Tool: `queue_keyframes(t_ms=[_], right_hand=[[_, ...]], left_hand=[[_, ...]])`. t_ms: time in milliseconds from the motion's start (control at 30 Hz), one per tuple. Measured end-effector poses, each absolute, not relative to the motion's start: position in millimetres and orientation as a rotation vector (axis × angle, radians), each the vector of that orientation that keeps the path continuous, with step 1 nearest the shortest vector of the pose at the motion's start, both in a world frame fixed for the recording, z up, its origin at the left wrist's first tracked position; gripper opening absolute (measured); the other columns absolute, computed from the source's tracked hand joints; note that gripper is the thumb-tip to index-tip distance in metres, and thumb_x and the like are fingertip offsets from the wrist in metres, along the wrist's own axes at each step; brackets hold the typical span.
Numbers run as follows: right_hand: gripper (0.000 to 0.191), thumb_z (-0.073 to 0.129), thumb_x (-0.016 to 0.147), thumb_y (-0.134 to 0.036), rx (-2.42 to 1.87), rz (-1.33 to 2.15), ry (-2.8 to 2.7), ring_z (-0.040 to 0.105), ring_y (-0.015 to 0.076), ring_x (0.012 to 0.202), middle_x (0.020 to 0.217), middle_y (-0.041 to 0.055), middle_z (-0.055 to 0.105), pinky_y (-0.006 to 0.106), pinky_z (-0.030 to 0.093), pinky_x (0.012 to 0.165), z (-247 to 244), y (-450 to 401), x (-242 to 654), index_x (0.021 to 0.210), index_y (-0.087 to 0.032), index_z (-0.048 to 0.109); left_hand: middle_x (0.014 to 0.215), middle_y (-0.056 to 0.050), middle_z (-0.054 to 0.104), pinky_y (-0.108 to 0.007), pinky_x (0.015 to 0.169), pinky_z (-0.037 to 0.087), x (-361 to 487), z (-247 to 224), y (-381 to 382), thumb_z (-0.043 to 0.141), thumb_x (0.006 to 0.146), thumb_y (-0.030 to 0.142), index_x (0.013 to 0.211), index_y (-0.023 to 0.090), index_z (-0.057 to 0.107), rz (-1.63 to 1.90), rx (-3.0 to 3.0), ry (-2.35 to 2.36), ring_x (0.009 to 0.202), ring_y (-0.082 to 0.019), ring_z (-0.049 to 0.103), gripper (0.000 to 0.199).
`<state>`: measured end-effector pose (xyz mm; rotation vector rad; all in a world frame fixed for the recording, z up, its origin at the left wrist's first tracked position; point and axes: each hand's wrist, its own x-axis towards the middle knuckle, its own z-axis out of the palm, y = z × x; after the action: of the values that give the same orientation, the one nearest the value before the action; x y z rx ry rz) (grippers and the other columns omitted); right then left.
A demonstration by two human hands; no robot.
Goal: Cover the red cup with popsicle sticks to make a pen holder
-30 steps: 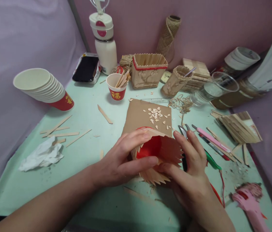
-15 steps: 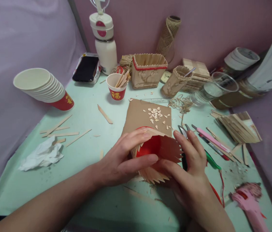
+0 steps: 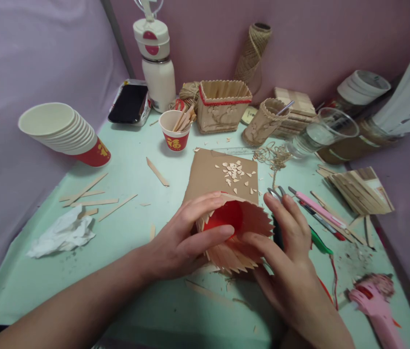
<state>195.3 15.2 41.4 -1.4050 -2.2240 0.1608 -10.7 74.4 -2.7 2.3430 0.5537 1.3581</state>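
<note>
A round container with a jagged rim of pointed wooden strips and a red inside tilts its opening toward me. My left hand grips its left side, thumb over the rim and fingers around the outer wall. On the right side, my right hand has its thumb at the lower rim, while its index and middle fingers stand raised near the outer wall. Beyond the container lies a brown cardboard sheet with several small drop-shaped wood chips on it.
Stacked paper cups, a cup of sticks and a crumpled tissue are on the left. Behind stand a white bottle and a wooden box. To the right are a pink pen-like tool and a pink glue gun.
The container has turned slightly between my hands, so its rim sits a little differently and more of the lower inner wall shows. My right fingers have shifted slightly.
</note>
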Motion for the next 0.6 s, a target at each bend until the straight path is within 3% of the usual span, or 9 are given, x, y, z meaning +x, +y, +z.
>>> queue_keyframes(t_ms=[267, 600], right_hand=[[0.017, 0.052, 0.084, -0.011, -1.390, 0.190, -2.229, 0.011, 0.0351, 0.142, 0.157, -0.0038, 0.013, 0.061, 0.023, 0.108, 42.2, 17.4, 194.0, 0.089, -0.025, 0.060], [0.017, 0.052, 0.082, -0.006, -1.361, 0.271, -2.226, 0.011, 0.0355, 0.142, 0.156, 0.0005, 0.015, 0.060, 0.023, 0.109, 45.8, 18.3, 193.2, 0.083, -0.021, 0.059]], left_hand=[[0.138, -0.011, 0.038, -0.050, 0.103, 0.046, -9.1, -4.0, 71.6, 0.069, 0.076, 0.018, 0.138, 0.028, 0.032, 1.341, 2.325, 0.624, 0.130, -0.029, 0.042, 0.073], [0.137, -0.011, 0.039, -0.048, 0.099, 0.048, -7.4, -9.6, 73.3, 0.075, 0.071, 0.026, 0.141, 0.035, 0.024, 1.318, 2.239, 0.688, 0.127, -0.028, 0.045, 0.087]])
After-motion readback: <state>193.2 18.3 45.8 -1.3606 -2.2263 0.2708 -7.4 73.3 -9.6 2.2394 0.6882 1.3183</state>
